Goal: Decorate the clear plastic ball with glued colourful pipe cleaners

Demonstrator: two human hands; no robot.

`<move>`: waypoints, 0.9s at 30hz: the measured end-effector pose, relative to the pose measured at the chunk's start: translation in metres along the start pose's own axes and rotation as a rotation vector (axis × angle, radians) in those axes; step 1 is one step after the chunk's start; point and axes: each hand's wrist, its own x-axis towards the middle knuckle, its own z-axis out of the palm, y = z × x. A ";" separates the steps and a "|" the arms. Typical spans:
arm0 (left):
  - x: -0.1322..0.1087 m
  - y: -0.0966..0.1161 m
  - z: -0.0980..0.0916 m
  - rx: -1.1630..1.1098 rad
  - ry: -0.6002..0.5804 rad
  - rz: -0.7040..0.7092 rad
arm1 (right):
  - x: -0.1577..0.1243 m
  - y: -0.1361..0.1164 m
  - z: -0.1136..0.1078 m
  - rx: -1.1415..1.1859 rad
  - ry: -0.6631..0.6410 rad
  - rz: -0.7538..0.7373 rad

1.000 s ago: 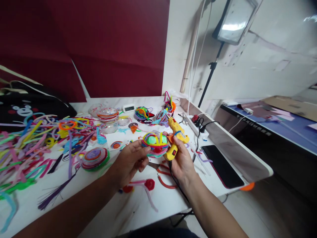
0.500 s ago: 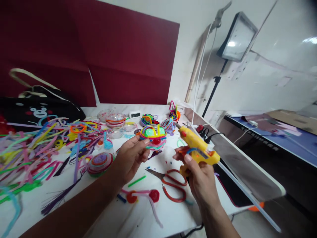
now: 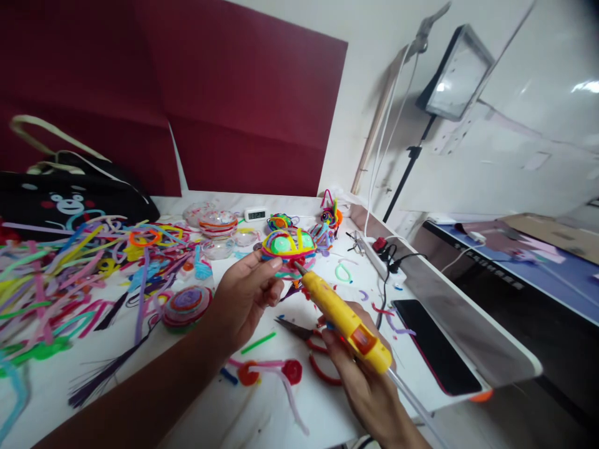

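Between the thumb and fingers of my left hand [image 3: 250, 296] is a round ornament [image 3: 290, 244] wound with bright pipe cleaners, with yellow strips over two green rounds. My right hand [image 3: 360, 355] is wrapped round a yellow hot glue gun [image 3: 341, 312], a clear glue stick [image 3: 416, 405] coming out of its back. The gun's nozzle points at the ornament's lower front, by a red spot; whether it touches I cannot tell. Below lie red-handled scissors [image 3: 322, 365], partly behind my right hand, and a pink pipe cleaner piece with a red coil [image 3: 292, 372].
Loose pipe cleaners [image 3: 93, 268] are heaped at the left, beside a coiled disc [image 3: 187, 305]. Clear bowls [image 3: 218, 224] and a small digital clock [image 3: 255, 214] stand at the back. At the right are a power strip [image 3: 381, 255] with cords and a black phone [image 3: 437, 346].
My right hand has swung the glue gun left and down, bringing its nozzle to the front of the ornament. The ornament stays in my left hand, nearly in place. The phone is now uncovered.
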 end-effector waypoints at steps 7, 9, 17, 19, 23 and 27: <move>-0.001 -0.002 0.000 -0.020 0.007 -0.004 | -0.002 0.006 0.003 -0.051 -0.016 0.008; -0.001 -0.002 0.000 -0.023 0.010 -0.006 | -0.003 0.005 0.004 -0.075 -0.023 0.021; -0.002 -0.004 0.002 0.007 0.040 0.022 | -0.003 0.008 0.003 -0.167 -0.062 -0.078; -0.002 -0.004 0.002 -0.004 0.038 0.017 | -0.002 0.008 0.003 -0.176 -0.062 -0.095; -0.002 -0.003 0.002 -0.017 0.033 -0.010 | 0.000 0.005 0.004 -0.179 -0.058 -0.121; -0.002 -0.004 0.002 -0.025 0.029 -0.007 | 0.000 0.002 0.003 -0.179 -0.072 -0.114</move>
